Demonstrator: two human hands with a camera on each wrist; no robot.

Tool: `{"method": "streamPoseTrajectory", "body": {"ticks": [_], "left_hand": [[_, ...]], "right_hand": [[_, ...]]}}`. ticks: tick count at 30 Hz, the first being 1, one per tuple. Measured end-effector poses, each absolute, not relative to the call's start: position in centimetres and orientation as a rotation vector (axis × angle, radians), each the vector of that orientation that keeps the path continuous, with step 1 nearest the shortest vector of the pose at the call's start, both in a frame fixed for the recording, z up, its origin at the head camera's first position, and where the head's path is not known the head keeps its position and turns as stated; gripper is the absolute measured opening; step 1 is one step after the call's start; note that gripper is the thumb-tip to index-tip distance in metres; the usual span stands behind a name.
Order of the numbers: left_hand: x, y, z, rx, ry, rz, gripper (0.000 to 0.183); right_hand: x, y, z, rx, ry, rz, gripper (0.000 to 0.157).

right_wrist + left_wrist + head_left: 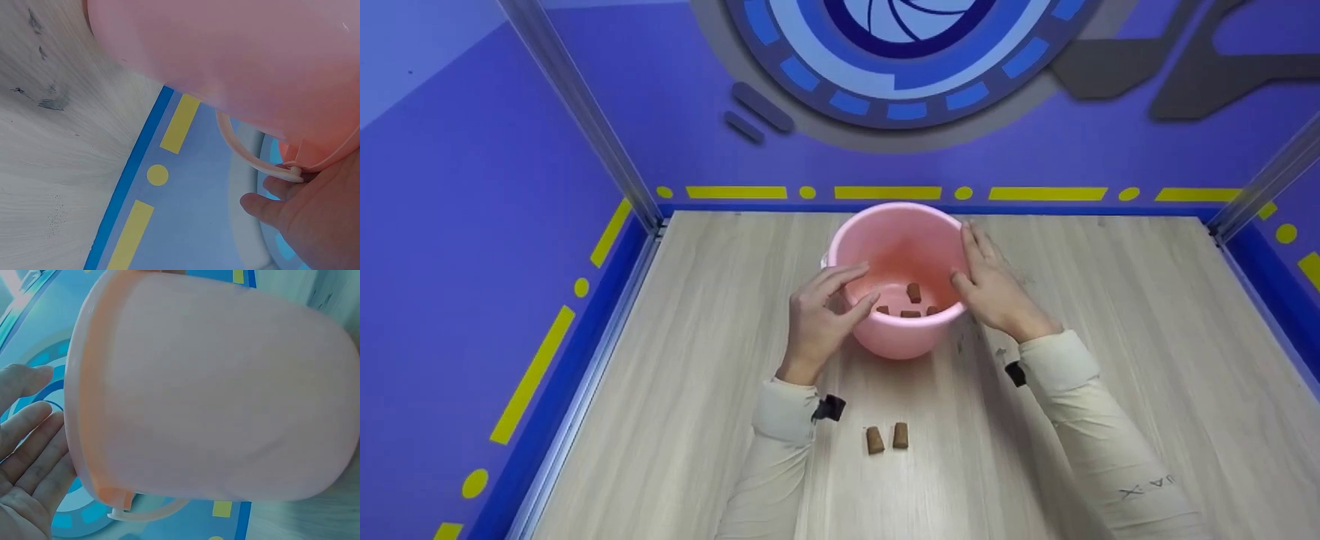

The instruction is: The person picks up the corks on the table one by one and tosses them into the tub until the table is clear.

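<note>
A pink bucket (896,341) stands on the table below the back wall, its mouth tilted toward me. Several small brown tapered pieces, cork-like in look, lie inside it, one brown piece (913,292) in plain sight and others partly behind the near rim. My right hand (997,296) grips the rim on the right, thumb over the inside and fingers along the outside, near the white handle (253,160). At the left rim is my left hand (821,311), its thumb and fingers spread apart over the bucket's mouth, holding nothing. The left wrist view shows its extended fingers (39,467) beside the rim.
Two more brown pieces, a left one (874,440) and a right one (901,436), lie on the wooden table (697,435) in front of the bucket. A blue-purple printed wall (660,97) closes the back, with side panels left and right.
</note>
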State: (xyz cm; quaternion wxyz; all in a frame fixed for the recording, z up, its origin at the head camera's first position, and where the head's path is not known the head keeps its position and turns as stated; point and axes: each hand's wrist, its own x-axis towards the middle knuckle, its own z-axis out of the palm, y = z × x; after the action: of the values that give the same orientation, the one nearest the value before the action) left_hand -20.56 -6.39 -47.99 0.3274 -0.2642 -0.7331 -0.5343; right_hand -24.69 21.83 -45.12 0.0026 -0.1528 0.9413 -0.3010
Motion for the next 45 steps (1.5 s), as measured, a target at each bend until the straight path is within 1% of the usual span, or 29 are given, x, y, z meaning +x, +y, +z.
{"method": "streamPoseTrajectory", "body": {"ticks": [12,20,25,30,45], "left_hand": [[-18.6,-6.9,-49.0,-0.631,-1.850,-1.451,0.034],[-17.8,-7.7,-50.7,-0.552,-1.826,-1.593,0.025],[-17.6,-8.3,-52.1,-0.558,-1.908,-1.606,0.026],[-17.7,-8.7,-53.1,-0.642,-2.038,-1.545,0.030],[-17.2,-8.1,-55.5,-1.101,-2.340,-1.317,0.038]], "right_hand": [[-24.7,22.0,-45.1,-0.481,2.959,-0.946,0.078],[-24.6,21.9,-45.0,-0.462,2.952,-0.959,0.078],[-24.6,21.9,-45.0,-0.459,2.957,-0.960,0.077],[-24.6,21.9,-45.1,-0.464,2.956,-0.955,0.077],[-24.7,21.8,-45.2,-0.466,2.953,-0.953,0.077]]}}
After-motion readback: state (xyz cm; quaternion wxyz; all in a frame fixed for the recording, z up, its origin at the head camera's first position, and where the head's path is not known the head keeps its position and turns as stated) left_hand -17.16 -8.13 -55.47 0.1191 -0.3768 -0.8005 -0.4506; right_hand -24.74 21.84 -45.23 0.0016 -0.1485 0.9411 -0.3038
